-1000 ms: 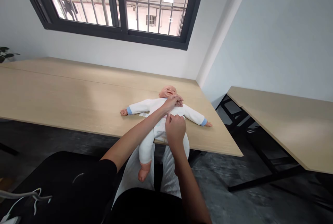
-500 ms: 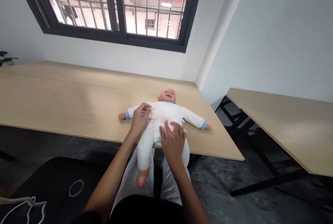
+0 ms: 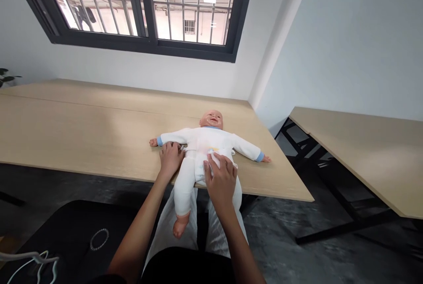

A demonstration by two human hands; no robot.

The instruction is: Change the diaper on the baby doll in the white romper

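Note:
A baby doll (image 3: 211, 119) in a white suit with blue cuffs lies on its back, arms spread, its legs hanging over the table's near edge. Around its hips is a white diaper (image 3: 200, 170) with a small coloured print at the front. My left hand (image 3: 171, 159) is beside the doll's hip, fingers bent and closed on the white side tab of the diaper, partly hidden. My right hand (image 3: 222, 177) lies on the diaper's front with its fingers apart, covering part of it and the upper leg.
The doll is on a light wooden table (image 3: 82, 130) below a barred window (image 3: 148, 39). A second table (image 3: 363, 143) stands to the right across a gap. At lower left are a black chair (image 3: 76, 248) with a clear ring on it and pale cables (image 3: 29, 257).
My left hand has moved down and outward from the doll's waist to beside its hip. My right hand stays on the diaper's front. The camera view has shifted slightly.

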